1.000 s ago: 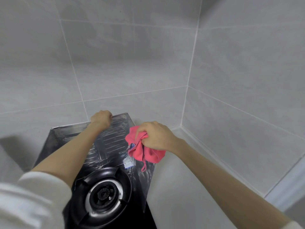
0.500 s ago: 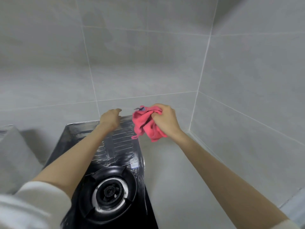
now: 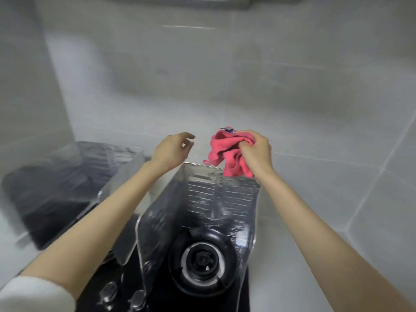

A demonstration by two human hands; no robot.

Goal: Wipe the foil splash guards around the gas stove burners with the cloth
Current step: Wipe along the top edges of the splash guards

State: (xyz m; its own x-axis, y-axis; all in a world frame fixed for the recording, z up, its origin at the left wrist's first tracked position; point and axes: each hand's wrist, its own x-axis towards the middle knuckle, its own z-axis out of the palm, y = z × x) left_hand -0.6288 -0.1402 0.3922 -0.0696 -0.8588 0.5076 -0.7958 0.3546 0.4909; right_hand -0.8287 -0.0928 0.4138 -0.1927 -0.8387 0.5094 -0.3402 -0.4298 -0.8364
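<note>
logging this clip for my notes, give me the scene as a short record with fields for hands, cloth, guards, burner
left hand: open, fingers relaxed, holding nothing, above the right foil guard
right hand: grips the bunched pink cloth
cloth position: by the guard's top right corner, contact unclear
left foil guard: blurred, beyond the left forearm
burner: enclosed by the right foil guard

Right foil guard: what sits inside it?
Inside the right foil guard sits one gas burner on the black stove top. The cloth gripped by the right hand covers the guard's back right corner, so that stretch of rim is hidden.
</note>
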